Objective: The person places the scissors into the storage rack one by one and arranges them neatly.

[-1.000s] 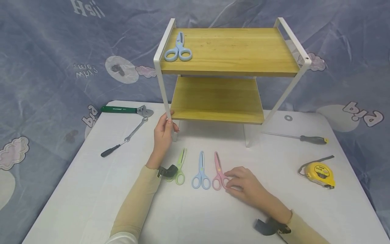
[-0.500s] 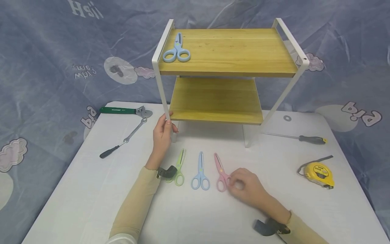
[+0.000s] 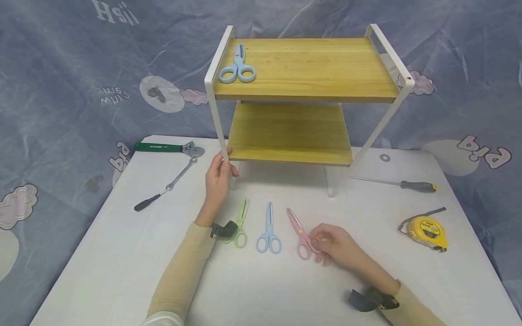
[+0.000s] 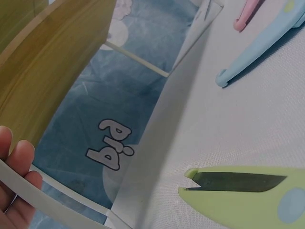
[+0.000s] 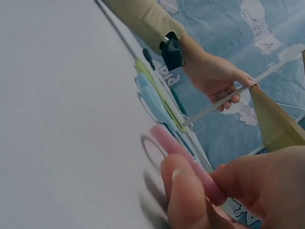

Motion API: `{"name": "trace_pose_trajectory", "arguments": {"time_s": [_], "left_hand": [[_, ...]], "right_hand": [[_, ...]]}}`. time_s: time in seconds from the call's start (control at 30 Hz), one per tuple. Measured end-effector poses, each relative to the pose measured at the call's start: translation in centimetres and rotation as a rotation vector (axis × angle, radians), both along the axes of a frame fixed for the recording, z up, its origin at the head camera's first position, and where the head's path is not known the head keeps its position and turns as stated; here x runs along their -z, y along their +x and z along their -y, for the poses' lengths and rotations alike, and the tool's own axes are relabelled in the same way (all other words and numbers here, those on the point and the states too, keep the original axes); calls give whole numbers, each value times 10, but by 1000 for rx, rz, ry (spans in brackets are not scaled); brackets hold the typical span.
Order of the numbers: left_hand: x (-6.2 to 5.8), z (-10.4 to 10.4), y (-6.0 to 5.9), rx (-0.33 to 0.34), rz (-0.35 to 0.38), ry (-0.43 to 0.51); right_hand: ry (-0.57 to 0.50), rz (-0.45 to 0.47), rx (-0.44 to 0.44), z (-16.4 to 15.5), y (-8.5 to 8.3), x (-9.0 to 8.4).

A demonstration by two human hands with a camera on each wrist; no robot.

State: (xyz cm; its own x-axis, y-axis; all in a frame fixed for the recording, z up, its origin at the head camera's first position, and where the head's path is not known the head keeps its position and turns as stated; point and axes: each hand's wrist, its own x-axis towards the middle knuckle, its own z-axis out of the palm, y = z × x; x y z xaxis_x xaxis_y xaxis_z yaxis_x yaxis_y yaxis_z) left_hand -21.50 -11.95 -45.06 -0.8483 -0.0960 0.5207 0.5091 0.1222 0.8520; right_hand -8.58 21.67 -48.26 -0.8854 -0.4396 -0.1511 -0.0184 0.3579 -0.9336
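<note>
My left hand [image 3: 217,181] grips the white left post [image 4: 52,207] of a two-tier wooden shelf [image 3: 290,131], at the height of its lower board. With thumb and fingers, my right hand [image 3: 338,246] pinches one handle loop of the pink scissors [image 3: 297,225]. In the head view the pink blades point up and left; the right wrist view shows the pink handle [image 5: 209,183] between thumb and fingers. To their left lie blue scissors [image 3: 269,227] and green scissors [image 3: 241,219], the green handles partly hidden by the left wrist camera.
Another pair of blue scissors [image 3: 238,64] rests on the top board's left end. Left on the table are green-handled adjustable pliers or wrench [image 3: 159,147], a spanner [image 3: 181,174] and a small screwdriver [image 3: 147,202]. Rightward lie a washer [image 3: 384,157], a longer screwdriver [image 3: 418,186] and a yellow tape measure [image 3: 427,232].
The pink scissors have shifted right and toward the person, turning so the blades lean further left. My right hand has closed from beside the handle to a pinch. The left hand stays put.
</note>
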Motion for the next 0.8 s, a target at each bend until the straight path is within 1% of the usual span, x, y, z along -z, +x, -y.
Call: {"name": "trace_pose_trajectory", "arguments": {"time_s": [0.2, 0.27, 0.33, 0.4, 0.5, 0.6, 0.8], "left_hand": [[-1, -1, 0, -4, -8, -15], [-1, -1, 0, -2, -9, -16], [-1, -1, 1, 1, -8, -15], [-1, -1, 1, 5, -6, -10], [-2, 0, 2, 1, 0, -11], [-2, 0, 2, 3, 5, -10], [-1, 0, 2, 14, -7, -1]], "right_hand": [[-162, 79, -161, -7, -2, 1], [-200, 109, -211, -8, -3, 1], [-213, 125, -249, -7, -2, 0], [-198, 112, -265, -6, -2, -1], [-151, 75, -261, -4, -1, -2], [-115, 60, -247, -3, 1, -1], [-131, 37, -261, -2, 3, 1]]}}
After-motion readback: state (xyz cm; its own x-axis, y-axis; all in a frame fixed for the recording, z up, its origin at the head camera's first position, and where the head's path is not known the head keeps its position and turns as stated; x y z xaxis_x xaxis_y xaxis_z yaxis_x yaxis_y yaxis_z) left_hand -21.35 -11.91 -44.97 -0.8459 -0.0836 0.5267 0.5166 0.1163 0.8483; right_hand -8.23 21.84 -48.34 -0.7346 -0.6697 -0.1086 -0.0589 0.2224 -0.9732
